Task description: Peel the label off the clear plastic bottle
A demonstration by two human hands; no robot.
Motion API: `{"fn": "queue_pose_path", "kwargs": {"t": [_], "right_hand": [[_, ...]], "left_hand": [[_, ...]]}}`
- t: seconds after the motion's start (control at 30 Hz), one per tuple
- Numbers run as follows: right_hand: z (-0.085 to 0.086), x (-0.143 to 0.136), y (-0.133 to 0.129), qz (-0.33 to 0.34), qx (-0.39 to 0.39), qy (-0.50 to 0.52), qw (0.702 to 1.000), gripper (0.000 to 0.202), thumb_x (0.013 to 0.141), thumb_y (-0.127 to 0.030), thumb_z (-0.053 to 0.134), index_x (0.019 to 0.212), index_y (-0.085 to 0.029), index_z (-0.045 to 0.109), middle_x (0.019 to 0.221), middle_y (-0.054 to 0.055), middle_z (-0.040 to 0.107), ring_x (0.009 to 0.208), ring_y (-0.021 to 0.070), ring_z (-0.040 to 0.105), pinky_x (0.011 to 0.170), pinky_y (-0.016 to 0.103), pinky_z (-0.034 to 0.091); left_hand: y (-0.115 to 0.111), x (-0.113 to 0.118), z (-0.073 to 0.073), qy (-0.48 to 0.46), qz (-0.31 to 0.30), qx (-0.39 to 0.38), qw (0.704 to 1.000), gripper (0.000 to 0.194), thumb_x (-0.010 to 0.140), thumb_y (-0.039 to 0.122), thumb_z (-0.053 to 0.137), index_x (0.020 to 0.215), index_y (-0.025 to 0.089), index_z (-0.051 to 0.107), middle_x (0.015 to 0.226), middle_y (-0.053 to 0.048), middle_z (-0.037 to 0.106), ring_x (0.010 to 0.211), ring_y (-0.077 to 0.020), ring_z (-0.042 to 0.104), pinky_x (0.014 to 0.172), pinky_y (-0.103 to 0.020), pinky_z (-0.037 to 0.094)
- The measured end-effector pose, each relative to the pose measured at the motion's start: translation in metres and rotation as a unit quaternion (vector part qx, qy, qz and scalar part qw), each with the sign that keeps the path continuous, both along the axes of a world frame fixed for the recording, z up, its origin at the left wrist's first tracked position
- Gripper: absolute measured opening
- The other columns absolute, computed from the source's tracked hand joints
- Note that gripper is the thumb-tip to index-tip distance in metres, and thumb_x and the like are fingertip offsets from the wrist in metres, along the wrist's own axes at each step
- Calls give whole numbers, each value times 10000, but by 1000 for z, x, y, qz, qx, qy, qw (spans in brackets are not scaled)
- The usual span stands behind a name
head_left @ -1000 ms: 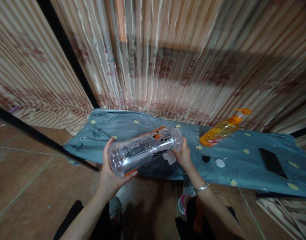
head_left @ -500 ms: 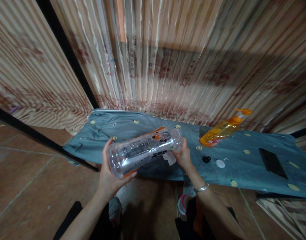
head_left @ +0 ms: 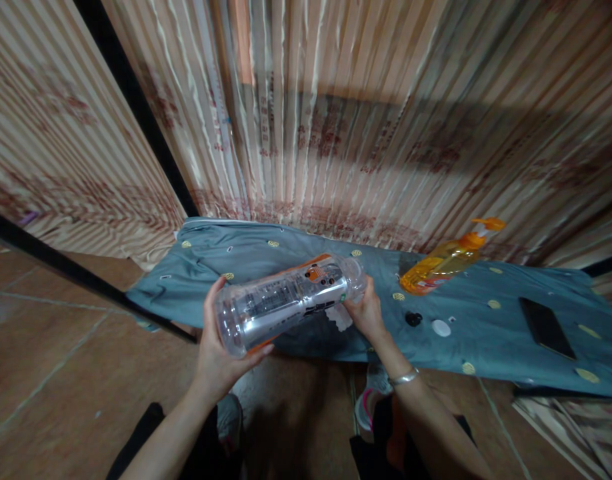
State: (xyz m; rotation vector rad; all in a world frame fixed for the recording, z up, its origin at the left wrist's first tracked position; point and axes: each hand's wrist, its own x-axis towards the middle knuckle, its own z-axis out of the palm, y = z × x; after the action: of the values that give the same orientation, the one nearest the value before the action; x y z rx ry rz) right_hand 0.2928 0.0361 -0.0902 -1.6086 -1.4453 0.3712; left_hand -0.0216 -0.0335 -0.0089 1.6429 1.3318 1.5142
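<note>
A large clear plastic bottle [head_left: 286, 303] with an orange and silver label lies tilted between my hands, over a teal patterned cloth [head_left: 306, 247]. My left hand [head_left: 221, 353] is wrapped round its wide base end at the left. At the narrower right end, my right hand [head_left: 367, 310] grips the bottle; some of its fingers are hidden behind it. A crumpled whitish piece [head_left: 339, 317] shows just below the bottle, beside my right hand. Whether that hand touches the piece, I cannot tell.
An orange pump bottle [head_left: 436, 267] stands on the cloth at the right. Nearer are a small black object [head_left: 413, 319] and a white disc [head_left: 441, 327]. A dark phone-like slab [head_left: 546, 327] lies farther right. Black poles [head_left: 136, 107] cross the left side before a striped curtain [head_left: 336, 133].
</note>
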Motion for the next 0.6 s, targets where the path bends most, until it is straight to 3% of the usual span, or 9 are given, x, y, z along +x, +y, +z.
{"fn": "queue_pose_path", "kwargs": {"t": [0.13,0.23,0.37,0.47,0.6], "right_hand": [[0,0,-1,8,13,4,1000,580,816,-466,700,1300,-193,537,1121,141,776,965,312,772,818,411,627],[0,0,0,11,16,6,1000,572,821,-459,694,1301,-189,537,1118,145,778,959,311,774,814,412,629],[-1,0,0,8,17,2,1000,582,823,-479,683,1308,-199,528,1117,137,782,962,305,775,795,395,631],[-2,0,0,5,14,4,1000,580,813,-482,692,1295,-203,529,1098,136,783,946,307,776,790,398,633],[-1,-1,0,0,7,6,1000,592,799,-480,701,1287,-192,534,1102,145,779,962,323,775,809,421,633]], "left_hand": [[-1,4,4,4,16,-2,1000,1173,550,553,946,1532,266,373,1341,-108,582,1044,-323,719,895,-471,646],[0,2,5,27,-9,-14,999,1183,562,497,959,1549,290,340,1347,-103,577,999,-292,724,867,-439,650],[1,0,4,10,12,12,1000,1167,560,548,946,1529,253,368,1250,-104,606,889,-259,724,776,-418,656],[2,0,5,45,-19,21,999,1132,592,504,938,1536,278,357,1225,-97,616,931,-274,725,800,-425,655],[1,6,8,8,27,22,999,1151,570,613,918,1510,210,391,1215,-114,608,918,-275,717,773,-415,645]]}}
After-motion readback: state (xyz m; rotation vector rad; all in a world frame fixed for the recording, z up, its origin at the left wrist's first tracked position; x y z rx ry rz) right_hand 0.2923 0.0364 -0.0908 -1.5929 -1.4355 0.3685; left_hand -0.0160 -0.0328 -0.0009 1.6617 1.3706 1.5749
